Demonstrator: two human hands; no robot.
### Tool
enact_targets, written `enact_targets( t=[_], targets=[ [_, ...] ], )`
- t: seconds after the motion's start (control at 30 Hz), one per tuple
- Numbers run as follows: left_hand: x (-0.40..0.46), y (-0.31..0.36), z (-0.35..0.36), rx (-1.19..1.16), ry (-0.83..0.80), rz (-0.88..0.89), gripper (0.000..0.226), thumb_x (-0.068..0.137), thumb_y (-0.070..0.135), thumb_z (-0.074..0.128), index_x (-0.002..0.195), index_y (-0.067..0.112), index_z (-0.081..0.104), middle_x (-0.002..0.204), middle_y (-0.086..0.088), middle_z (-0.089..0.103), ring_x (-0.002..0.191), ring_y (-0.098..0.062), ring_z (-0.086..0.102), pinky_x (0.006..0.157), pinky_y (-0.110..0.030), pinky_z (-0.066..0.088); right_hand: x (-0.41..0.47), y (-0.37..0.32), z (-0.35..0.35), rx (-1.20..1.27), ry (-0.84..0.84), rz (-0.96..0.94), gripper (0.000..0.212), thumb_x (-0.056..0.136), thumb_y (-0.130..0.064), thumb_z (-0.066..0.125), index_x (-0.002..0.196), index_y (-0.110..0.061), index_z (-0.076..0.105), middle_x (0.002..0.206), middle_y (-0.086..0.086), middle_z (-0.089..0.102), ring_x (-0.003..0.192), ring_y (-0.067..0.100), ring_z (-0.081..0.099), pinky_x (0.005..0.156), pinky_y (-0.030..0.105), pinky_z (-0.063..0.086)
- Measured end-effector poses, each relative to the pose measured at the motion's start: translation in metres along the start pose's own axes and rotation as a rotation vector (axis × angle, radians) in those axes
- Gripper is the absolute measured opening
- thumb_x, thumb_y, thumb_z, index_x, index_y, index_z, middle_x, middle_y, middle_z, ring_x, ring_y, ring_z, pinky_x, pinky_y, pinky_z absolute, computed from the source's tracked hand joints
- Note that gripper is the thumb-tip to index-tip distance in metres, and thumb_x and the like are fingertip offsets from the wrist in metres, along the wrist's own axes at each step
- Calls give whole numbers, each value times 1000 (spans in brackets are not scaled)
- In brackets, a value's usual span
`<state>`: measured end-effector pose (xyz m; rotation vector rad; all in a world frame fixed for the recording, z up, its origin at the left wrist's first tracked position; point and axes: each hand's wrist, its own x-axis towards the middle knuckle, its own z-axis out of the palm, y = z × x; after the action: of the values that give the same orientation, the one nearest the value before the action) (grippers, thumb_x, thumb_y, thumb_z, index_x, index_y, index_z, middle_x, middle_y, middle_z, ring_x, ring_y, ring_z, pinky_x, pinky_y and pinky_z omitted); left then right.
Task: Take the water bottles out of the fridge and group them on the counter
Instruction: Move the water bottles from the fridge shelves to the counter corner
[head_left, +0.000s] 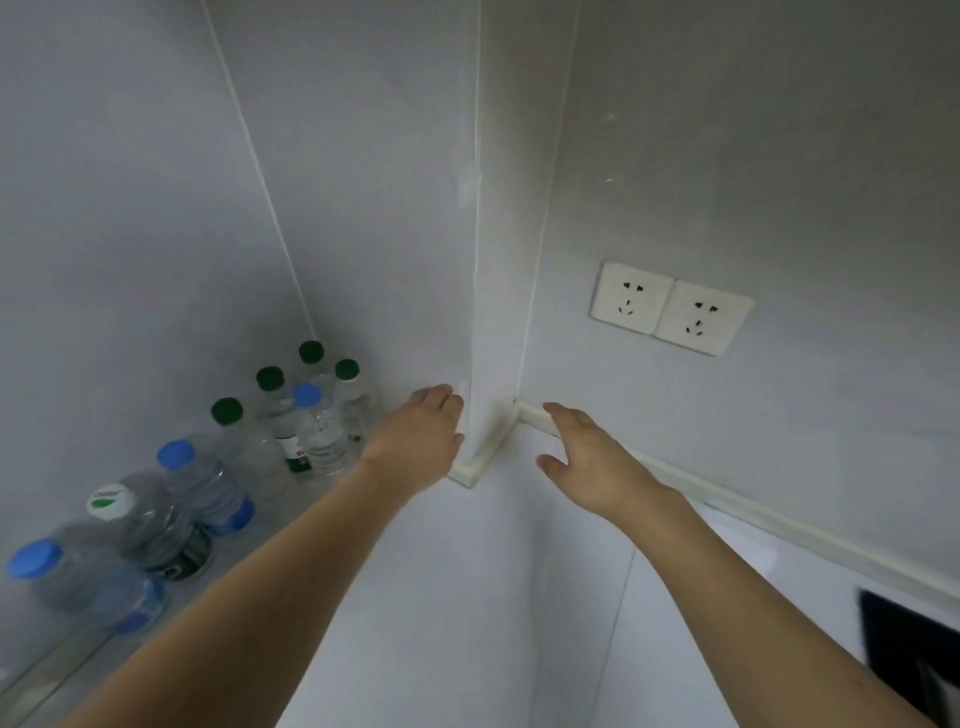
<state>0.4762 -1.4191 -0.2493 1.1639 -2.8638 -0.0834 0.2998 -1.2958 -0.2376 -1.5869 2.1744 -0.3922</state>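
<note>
**Both hands out over the counter, bottles lined up at left**

From my feed: both arms reach fwd over the white counter (441, 597), toward the wall corner. Left hand (415, 441) is palm down, fingers straight and held together, tips right at the foot of the wall column (493, 312) — can't tell if they actually touch it. It holds nothing. Right hand (592, 462) is also palm down and holds nothing; fingers relaxed and slightly spread, thumb out to the side, fingertips near the cream trim strip (727, 499) that runs along the base of the wall.

Water bottles (260, 452) stand upright along the left wall, w/ the group running from near the corner back toward me. Far end: four green-cap bottles (270, 379) packed close, plus one blue-cap bottle (322, 431) in front of them, just beside the left hand. Nearer me: another blue-cap (202, 483), one w/ a white-and-green cap (150, 525), then a third blue-cap (78, 582) — these look to be touching side by side, though blur makes it hard to be sure.

On the right wall, a double socket plate (670, 309) sits well above the right hand. A dark object (904, 639) cuts in at the lower right edge; can't tell what it is.
</note>
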Motion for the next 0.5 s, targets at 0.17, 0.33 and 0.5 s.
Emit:
enact_targets(
  t=[0.17, 0.33, 0.5],
  targets=[
    [13, 82, 0, -71, -17, 117, 47, 99, 30, 46, 141, 10, 37, 149, -4, 35, 136, -23, 32, 106, -37, 38, -57, 52, -24, 23, 91, 113, 68, 99, -29, 50, 155, -19, 13, 157, 3, 21, 137, 23, 36, 109, 32, 33],
    [16, 189, -20, -69, -15, 241, 45, 99, 29, 45, 139, 9, 39, 143, -5, 42, 131, -24, 39, 102, -36, 40, -134, 112, -56, 35, 213, 219, 67, 98, -26, 51, 154, -16, 15, 160, 2, 17, 142, 23, 28, 114, 33, 29],
    [-6, 299, -32, -52, 0, 402, 48, 99, 32, 45, 141, 11, 37, 145, -4, 41, 132, -23, 38, 104, -37, 40, -231, 164, -86, 64, 313, 328, 67, 98, -24, 51, 154, -15, 15, 160, 0, 16, 143, 21, 25, 115, 32, 27]
  ],
)
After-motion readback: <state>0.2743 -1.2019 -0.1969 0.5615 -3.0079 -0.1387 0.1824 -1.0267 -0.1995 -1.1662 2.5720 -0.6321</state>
